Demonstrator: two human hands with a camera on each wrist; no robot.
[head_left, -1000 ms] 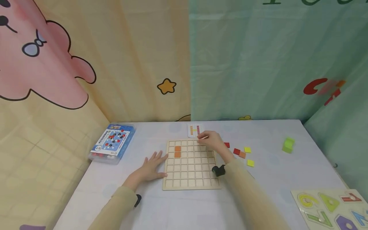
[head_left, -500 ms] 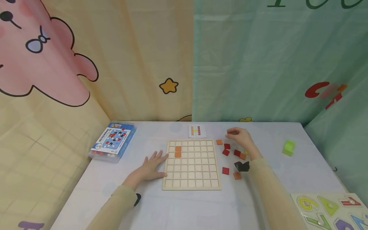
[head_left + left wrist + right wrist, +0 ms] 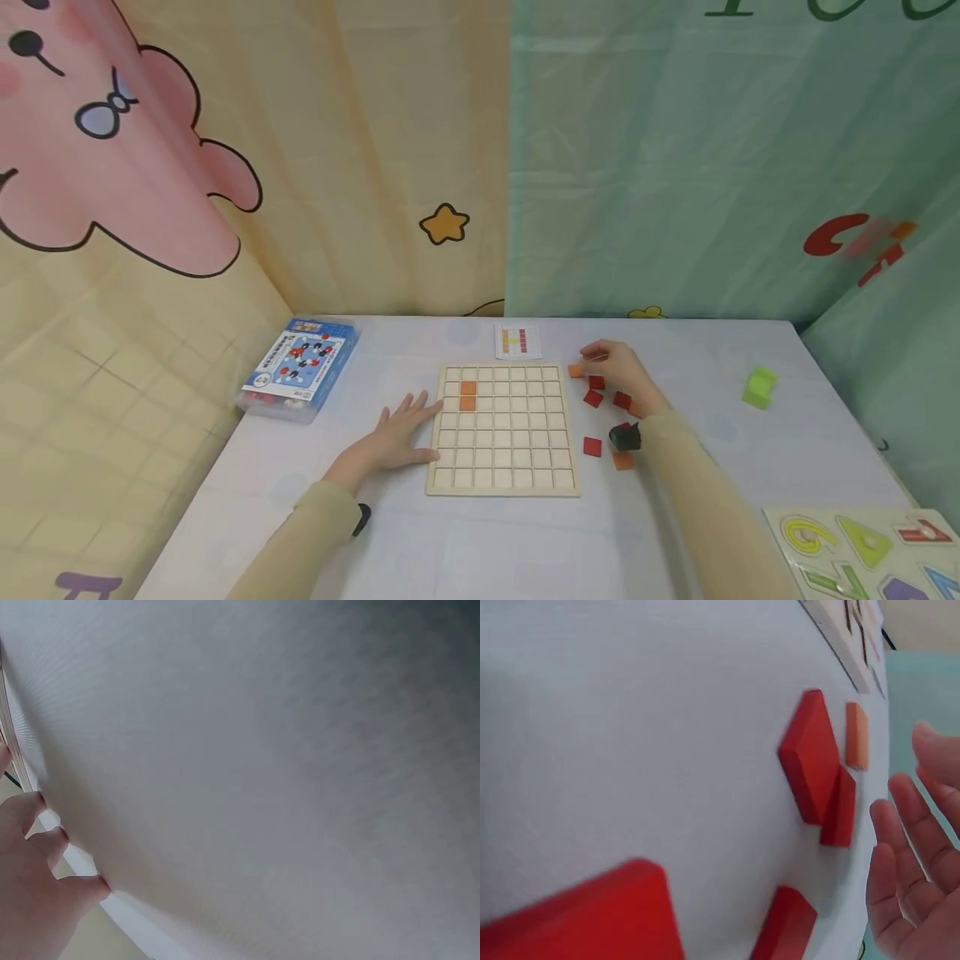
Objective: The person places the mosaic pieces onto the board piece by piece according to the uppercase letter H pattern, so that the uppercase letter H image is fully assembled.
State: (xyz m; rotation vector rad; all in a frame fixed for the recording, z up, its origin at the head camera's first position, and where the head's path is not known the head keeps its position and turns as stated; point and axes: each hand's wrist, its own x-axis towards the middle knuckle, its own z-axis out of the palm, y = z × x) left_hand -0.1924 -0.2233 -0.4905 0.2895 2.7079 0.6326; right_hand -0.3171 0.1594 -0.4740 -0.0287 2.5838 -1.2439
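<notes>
Head view: on a white table, the left hand, fingers spread and grip relaxed, touches the left edge of a wooden grid board holding two orange tiles. The right hand hovers just beside a loose orange tile, near red tiles. Left wrist view: fingertips on the white surface. Right wrist view: fingers loosely curved, an empty grip.

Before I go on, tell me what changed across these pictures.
The right hand moved right from above the board, then slightly back left, near a loose orange tile. No grasp or release is clear. The left hand stayed at the board's left edge, and two orange squares stayed in place.
</notes>
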